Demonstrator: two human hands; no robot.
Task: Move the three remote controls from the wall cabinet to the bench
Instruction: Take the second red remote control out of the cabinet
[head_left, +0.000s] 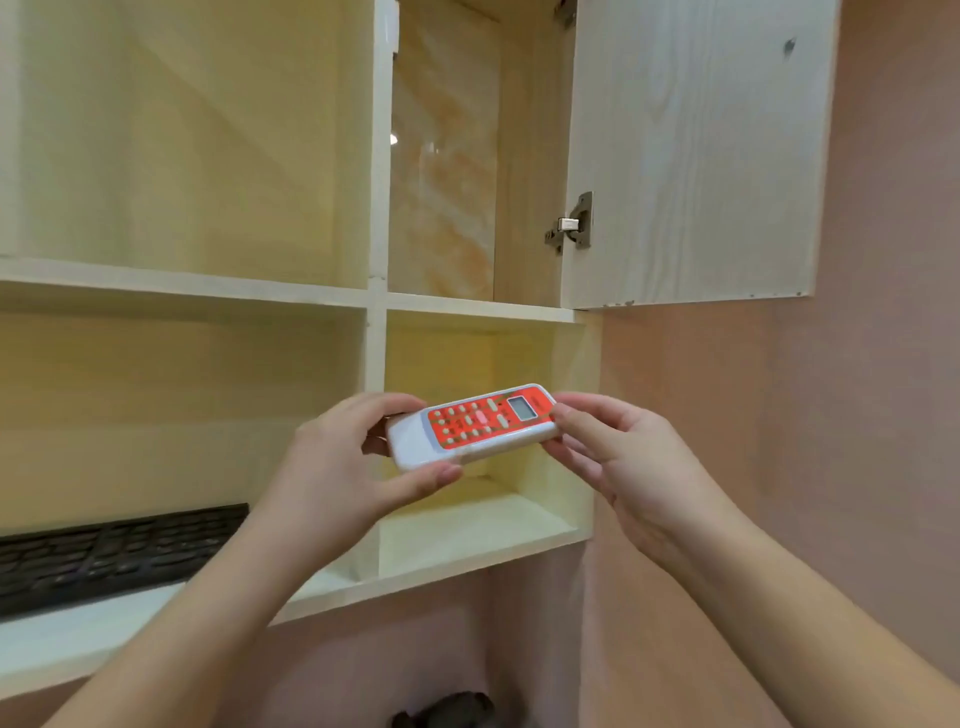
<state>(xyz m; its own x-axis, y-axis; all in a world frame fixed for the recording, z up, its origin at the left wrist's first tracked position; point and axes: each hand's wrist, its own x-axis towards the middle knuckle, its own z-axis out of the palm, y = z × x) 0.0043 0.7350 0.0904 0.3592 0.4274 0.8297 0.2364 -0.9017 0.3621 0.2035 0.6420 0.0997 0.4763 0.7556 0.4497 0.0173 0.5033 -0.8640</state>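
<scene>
Pale wood wall cabinet (218, 291), door (696, 156) swung open, black keyboard (114, 551) on lower left shelf. Left hand (337, 467) grips white end of red-faced remote (475, 423), thumb under, fingers over; right hand (623, 467) pinches screen end w/ fingertips. Remote held level just in front of lower right cubby, prob. steadied by both hands for carrying down to bench, which isn't in view.
</scene>
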